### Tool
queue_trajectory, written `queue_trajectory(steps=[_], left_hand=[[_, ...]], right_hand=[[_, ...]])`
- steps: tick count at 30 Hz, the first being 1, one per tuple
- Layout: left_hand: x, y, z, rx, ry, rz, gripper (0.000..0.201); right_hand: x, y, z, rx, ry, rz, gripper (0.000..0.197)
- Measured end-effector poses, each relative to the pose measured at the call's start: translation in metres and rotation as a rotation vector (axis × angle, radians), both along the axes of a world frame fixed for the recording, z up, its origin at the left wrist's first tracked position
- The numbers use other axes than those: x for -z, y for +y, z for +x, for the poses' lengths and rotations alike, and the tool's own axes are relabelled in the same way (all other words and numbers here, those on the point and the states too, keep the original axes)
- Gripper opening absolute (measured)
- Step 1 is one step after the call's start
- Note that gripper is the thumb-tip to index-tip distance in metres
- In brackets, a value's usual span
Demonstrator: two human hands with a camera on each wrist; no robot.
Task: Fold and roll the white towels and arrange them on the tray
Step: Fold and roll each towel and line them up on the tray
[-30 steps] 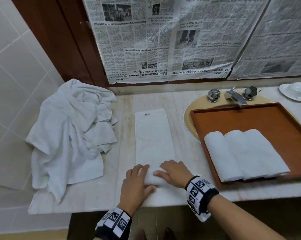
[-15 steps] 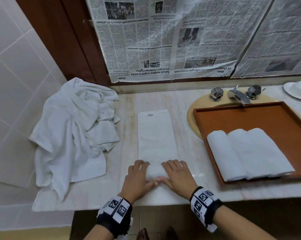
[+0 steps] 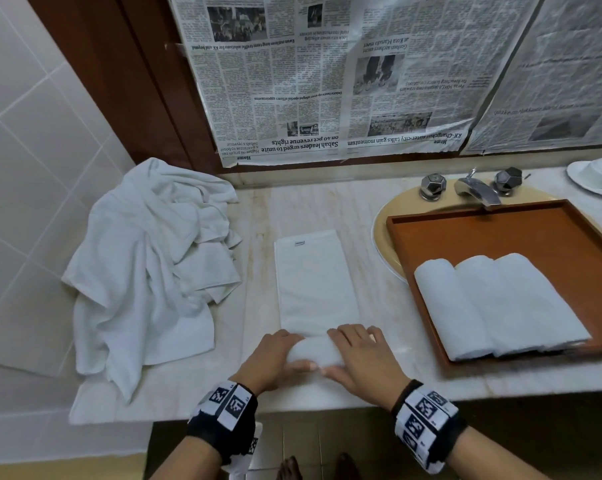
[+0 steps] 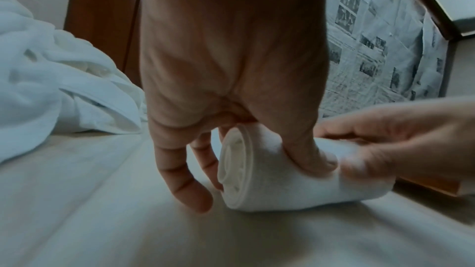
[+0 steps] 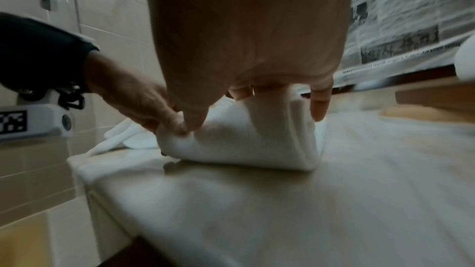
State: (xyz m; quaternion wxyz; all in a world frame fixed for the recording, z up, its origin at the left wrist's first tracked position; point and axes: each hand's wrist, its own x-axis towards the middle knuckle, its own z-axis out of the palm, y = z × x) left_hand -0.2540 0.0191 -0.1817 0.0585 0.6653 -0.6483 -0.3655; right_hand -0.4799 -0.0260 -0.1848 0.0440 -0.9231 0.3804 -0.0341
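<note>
Your work surface is a pale marble vanity counter with faint brownish streaks. Lying directly on it:

- Far left: a heap of crumpled white towels, spilling over the front edge.
- Centre: a folded white towel strip, flat, rolled up at its near end.
- Right: a wooden tray, resting over the inset yellowish sink basin.
- Back right: chrome faucet with two faceted knobs.
- Far right corner: a white cup on a saucer.
</note>
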Motion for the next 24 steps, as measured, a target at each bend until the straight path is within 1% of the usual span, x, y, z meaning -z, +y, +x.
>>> queue_trajectory(steps=[2, 4, 6, 7, 9, 11, 12, 13, 14, 16, 17, 18, 20, 21, 22, 24], left_hand=[[0.001, 0.006, -0.002, 0.007, 0.016, 0.021, 0.088], [0.003, 0.015, -0.006, -0.031, 0.021, -0.002, 0.085], [0.003, 0.022, -0.012, -0.108, 0.011, -0.078, 0.082], [0.003, 0.025, -0.015, -0.138, 0.001, -0.130, 0.081], [0.002, 0.025, -0.021, -0.158, -0.016, -0.212, 0.078], [0.004, 0.023, -0.022, -0.159, 0.002, -0.203, 0.074], [0.008, 0.021, -0.021, -0.169, 0.027, -0.173, 0.072], [0.009, 0.018, -0.019, -0.178, 0.048, -0.138, 0.072], [0.013, 0.014, -0.015, -0.188, 0.064, -0.111, 0.074], [0.014, 0.005, -0.011, -0.204, 0.093, -0.077, 0.083], [0.013, 0.001, -0.010, -0.211, 0.106, -0.059, 0.081], [0.011, -0.003, -0.010, -0.214, 0.109, -0.056, 0.072], [0.007, -0.005, -0.013, -0.230, 0.096, -0.105, 0.051], [0.005, -0.001, -0.016, -0.243, 0.092, -0.138, 0.050], [0.003, 0.005, -0.018, -0.247, 0.092, -0.168, 0.055], [0.002, 0.018, -0.022, -0.202, 0.053, -0.244, 0.070]], right_hand=[[0.004, 0.000, -0.001, -0.036, 0.031, 0.022, 0.066], [-0.002, -0.010, 0.001, -0.070, 0.073, 0.110, 0.076], [-0.010, -0.022, 0.004, -0.075, 0.098, 0.295, 0.089], [-0.015, -0.028, 0.005, -0.058, 0.100, 0.398, 0.086], [-0.023, -0.039, 0.008, -0.029, 0.109, 0.590, 0.069], [-0.027, -0.045, 0.010, -0.015, 0.088, 0.707, 0.060], [-0.027, -0.044, 0.009, 0.004, 0.067, 0.724, 0.058], [-0.027, -0.042, 0.008, 0.026, 0.037, 0.691, 0.058], [-0.026, -0.036, 0.005, 0.048, 0.017, 0.596, 0.062], [-0.021, -0.021, 0.000, 0.062, -0.006, 0.326, 0.077], [-0.016, -0.013, -0.001, 0.042, -0.008, 0.226, 0.078], [-0.011, -0.006, -0.001, 0.015, -0.013, 0.136, 0.076], [-0.004, -0.001, 0.001, 0.015, -0.020, 0.041, 0.073], [-0.005, -0.004, 0.003, 0.016, 0.000, 0.071, 0.076], [-0.007, -0.009, 0.005, 0.012, 0.021, 0.123, 0.083], [-0.014, -0.022, 0.003, 0.016, 0.033, 0.318, 0.101]])
